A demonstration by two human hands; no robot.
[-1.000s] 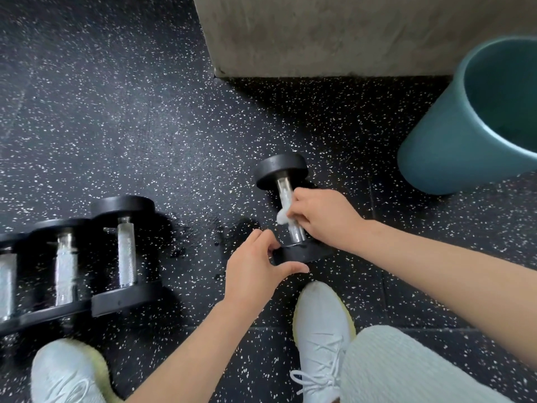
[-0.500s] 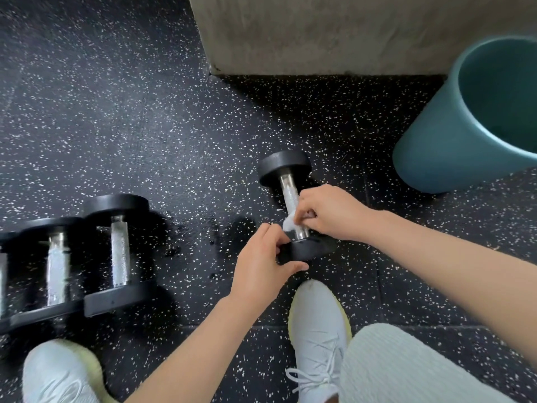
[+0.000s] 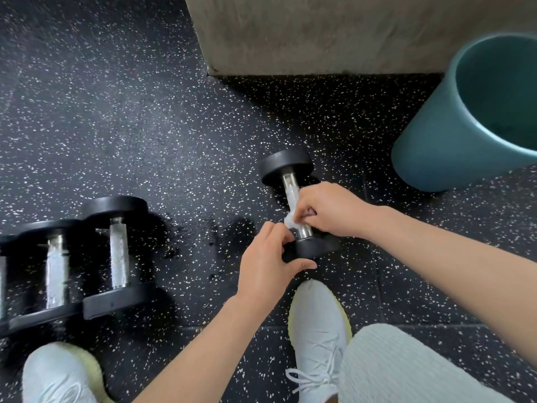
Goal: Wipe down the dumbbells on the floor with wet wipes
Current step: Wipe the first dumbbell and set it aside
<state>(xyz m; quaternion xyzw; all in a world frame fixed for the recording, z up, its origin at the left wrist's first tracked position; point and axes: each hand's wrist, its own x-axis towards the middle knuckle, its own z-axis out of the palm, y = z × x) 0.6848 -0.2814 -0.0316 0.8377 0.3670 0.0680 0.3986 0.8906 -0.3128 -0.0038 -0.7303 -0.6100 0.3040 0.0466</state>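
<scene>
Black, silver and teal over a white-flecked floor (image 3: pixel 130 126).
Shows the floor black, scattered all over with small white and cream flecks; centre dumbbell (image 3: pixel 286 170) with matt black ends and a shiny silver, cross-hatched handle; wet wipe (image 3: pixel 290 221) white; left-hand dumbbells (image 3: pixel 117 257) the same black and silver; bin (image 3: pixel 436 135) plain teal; wall (image 3: pixel 319 33) mottled grey-beige; shoes (image 3: pixel 319 321) pale grey-white, edged yellow-green; trouser leg (image 3: pixel 392 367) pale, finely ribbed.

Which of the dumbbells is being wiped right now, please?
The lone dumbbell by the bin: right hand holds a wipe on its handle, left hand grips its head; others lie untouched.
</scene>
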